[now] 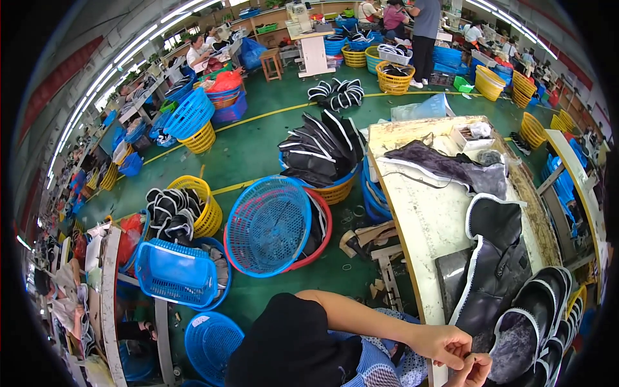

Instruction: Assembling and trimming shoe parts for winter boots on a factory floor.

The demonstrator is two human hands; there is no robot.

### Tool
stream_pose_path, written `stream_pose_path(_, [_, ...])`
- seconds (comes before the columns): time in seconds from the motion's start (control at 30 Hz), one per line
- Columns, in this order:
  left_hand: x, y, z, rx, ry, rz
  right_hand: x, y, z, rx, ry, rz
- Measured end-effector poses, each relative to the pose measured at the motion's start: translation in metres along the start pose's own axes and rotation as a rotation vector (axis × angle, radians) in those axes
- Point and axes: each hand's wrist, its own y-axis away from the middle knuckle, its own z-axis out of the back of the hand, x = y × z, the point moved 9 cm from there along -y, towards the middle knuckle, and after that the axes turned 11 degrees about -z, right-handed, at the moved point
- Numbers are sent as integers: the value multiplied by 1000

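At the lower right, my left hand [442,345] and my right hand [474,370] meet fingertip to fingertip, both pinched closed. A tiny dark bit shows between them, too small to name. They are over the near edge of the worn white worktable [422,200]. Just beyond them lies a black boot upper [496,264] with a white-trimmed edge, partly over a dark flat plate [454,277]. To their right stands a row of similar black uppers [516,345] with grey fuzzy lining. Farther back on the table rests a dark fuzzy piece [445,161] with a pale edge.
A white tray [474,137] of small items sits at the table's far end. Left of the table are a blue basket [271,226], a blue crate [177,274] and a basket heaped with black uppers [322,148]. A person [425,39] stands at the back, near a yellow basket [394,80].
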Motion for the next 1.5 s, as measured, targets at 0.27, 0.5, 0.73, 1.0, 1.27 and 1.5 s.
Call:
stream_pose_path(0.27, [3, 8, -7, 72, -155, -97, -22, 10, -10, 165, -287, -278])
stream_pose_path(0.5, [33, 2, -28, 112, 292, 221, -18, 11, 14, 46, -368, -58])
stream_pose_path(0.73, [23, -12, 23, 589, -1271, -484, -18, 3, 35, -158, -233, -254])
stream_pose_path(1.0, [32, -47, 23, 814, -940, -383, -34, 27, 58, -201, -282, -340])
stream_pose_path(1.27, [26, -38, 44, 165, -1042, -164, -50, 4, 9, 21, -408, -424])
stream_pose_path(1.5, [-6, 12, 32, -155, -922, -206, -55, -4, -11, 77, -839, -537])
